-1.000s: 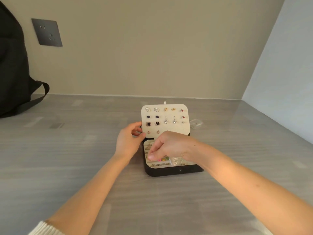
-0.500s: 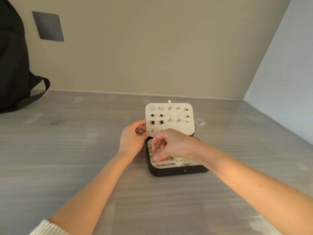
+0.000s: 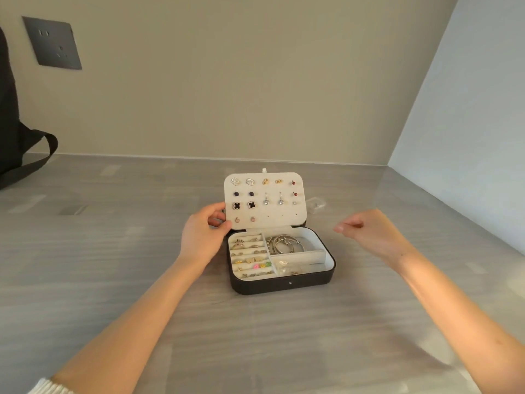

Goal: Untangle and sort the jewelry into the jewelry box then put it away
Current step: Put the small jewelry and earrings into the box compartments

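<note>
1. The jewelry box sits on the grey table, in front of me and near its middle. It is black outside and white inside, and it stands open.
2. The earring panel stands upright at the back edge of the box. It carries rows of stud earrings in pairs, with two drop earrings near its middle. Its lower right part is bare holes.
3. The ring rolls fill the left part of the tray. Gold and silver rings sit in the slots, with a few pink, yellow and green pieces near the front.
4. The rear right compartment holds silver hoops lying in a loose pile.
5. The front right compartment holds a small clear packet. Its contents are too small to identify.
6. My left hand is at the left side of the box. Its thumb and fingers pinch the left edge of the earring panel.
7. My right hand hovers to the right of the box, apart from it. Its fingers are loosely curled toward the box, and nothing shows in them.
8. A small clear bag lies on the table just right of the panel.
9. A dark wall socket is on the beige wall at upper left. A black bag with a strap rests at the left edge. A white sleeve shows on my left arm.
</note>
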Motion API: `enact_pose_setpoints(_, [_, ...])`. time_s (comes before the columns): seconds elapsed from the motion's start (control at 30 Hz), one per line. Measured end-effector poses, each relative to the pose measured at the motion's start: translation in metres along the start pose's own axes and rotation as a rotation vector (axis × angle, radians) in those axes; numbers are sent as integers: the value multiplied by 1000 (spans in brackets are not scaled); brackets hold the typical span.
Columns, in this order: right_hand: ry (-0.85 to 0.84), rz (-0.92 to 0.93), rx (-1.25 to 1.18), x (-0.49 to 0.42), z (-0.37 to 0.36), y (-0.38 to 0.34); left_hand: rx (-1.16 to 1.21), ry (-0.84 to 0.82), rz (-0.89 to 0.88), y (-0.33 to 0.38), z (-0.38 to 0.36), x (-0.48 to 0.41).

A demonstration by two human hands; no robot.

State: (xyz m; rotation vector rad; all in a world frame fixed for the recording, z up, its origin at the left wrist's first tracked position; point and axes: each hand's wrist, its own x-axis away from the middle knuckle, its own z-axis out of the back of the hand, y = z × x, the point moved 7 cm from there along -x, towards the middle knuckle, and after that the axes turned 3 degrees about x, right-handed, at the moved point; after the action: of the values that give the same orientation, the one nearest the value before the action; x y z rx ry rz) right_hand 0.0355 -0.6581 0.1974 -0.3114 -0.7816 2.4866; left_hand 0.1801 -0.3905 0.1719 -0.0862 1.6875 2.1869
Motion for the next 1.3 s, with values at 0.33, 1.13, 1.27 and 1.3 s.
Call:
enact_pose_setpoints(0.33, [116,169,372,-6,-18,-2,-13,-4,12,0,1,1])
enact_pose_setpoints(1.13, [-595,195,-105,50,-91,-135,19,-23,12,-2,1,-2])
enact_pose_setpoints(1.27, [-639,180,-100,52,-93,-136,28,-23,9,-2,0,-3])
enact_pose_setpoints(1.3, [-640,175,-82,51,-94,-135,28,-23,8,-2,0,-4])
